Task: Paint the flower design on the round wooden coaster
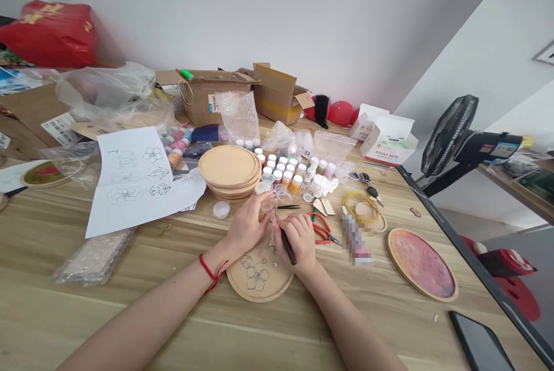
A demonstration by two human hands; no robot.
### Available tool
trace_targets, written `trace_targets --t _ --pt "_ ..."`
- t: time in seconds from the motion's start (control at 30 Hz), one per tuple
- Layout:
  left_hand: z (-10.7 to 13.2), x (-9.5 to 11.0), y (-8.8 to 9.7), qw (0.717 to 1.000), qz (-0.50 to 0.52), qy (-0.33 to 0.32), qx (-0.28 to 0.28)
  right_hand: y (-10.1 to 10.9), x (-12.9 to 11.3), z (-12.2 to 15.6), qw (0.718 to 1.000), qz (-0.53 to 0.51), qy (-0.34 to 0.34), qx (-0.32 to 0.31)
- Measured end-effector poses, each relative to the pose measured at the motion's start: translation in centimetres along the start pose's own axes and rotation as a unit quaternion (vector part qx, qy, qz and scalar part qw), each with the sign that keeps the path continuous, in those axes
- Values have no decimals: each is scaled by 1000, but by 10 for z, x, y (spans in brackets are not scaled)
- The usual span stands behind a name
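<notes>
A round wooden tray point(259, 282) with flower outlines drawn in it lies on the table in front of me. My left hand point(247, 222) is closed in a pinch on a small clear thing just above the tray's far edge. My right hand point(296, 241) is closed around a thin dark-handled tool point(288, 247), its tip pointing up at what the left hand pinches. A red string circles my left wrist. What the small clear thing is, I cannot make out.
A stack of blank wooden trays point(229, 169) and several small paint bottles point(285, 170) stand behind my hands. Red-handled pliers point(322, 231), a glue tube point(355, 238) and gold wire point(361, 205) lie to the right. A pink painted tray point(422, 264), a phone point(480, 345), a flower sketch sheet point(138, 177) and boxes surround them.
</notes>
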State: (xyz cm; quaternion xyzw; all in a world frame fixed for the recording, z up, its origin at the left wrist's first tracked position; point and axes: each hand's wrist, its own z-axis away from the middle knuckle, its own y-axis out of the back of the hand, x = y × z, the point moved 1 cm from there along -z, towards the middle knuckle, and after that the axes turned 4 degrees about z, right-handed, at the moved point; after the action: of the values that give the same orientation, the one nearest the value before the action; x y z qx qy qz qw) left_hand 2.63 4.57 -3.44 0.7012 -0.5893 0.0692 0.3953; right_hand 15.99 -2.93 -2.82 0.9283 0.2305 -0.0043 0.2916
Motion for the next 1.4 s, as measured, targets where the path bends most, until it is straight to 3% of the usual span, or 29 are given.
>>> trace_targets --t 0.17,0.37,0.57,0.67,0.73,0.8,0.87,0.97,1.03,1.1,1.2,1.27,1.4 --pt "1 -2 -1 1000 -1 -3 -10 1 0 -1 998 -62 -3 13" --pt "1 -2 -1 999 -4 -27 -31 2 2 -3 999 -18 -22 25" --pt "2 -2 -2 999 -15 -24 -38 -2 4 0 977 -98 -188 23" --pt "2 -2 -3 998 -25 -29 -45 -4 8 0 922 -209 -326 1" --pt "2 -2 -4 998 -31 -32 -42 -3 10 -2 890 -264 -371 1" --pt "2 0 -3 998 -33 -31 -33 -1 13 -3 892 -267 -364 14" --pt "1 1 -2 999 -30 -30 -28 2 13 -4 925 -223 -307 28" --pt "0 2 -1 999 -19 -22 -27 6 8 -4 983 -122 -140 14" --pt "0 1 0 999 -12 -10 -33 6 3 -3 994 -89 -53 -18" --pt "1 1 0 999 -6 -4 -41 5 1 -4 992 -104 -59 -36" --pt "2 1 -1 999 -6 -10 -37 6 4 -6 970 -169 -175 -20" --pt "2 1 -2 999 -12 -16 -25 7 7 -7 958 -190 -217 1" --pt "1 2 -2 999 -11 -28 -16 11 7 -8 981 -140 -133 33"
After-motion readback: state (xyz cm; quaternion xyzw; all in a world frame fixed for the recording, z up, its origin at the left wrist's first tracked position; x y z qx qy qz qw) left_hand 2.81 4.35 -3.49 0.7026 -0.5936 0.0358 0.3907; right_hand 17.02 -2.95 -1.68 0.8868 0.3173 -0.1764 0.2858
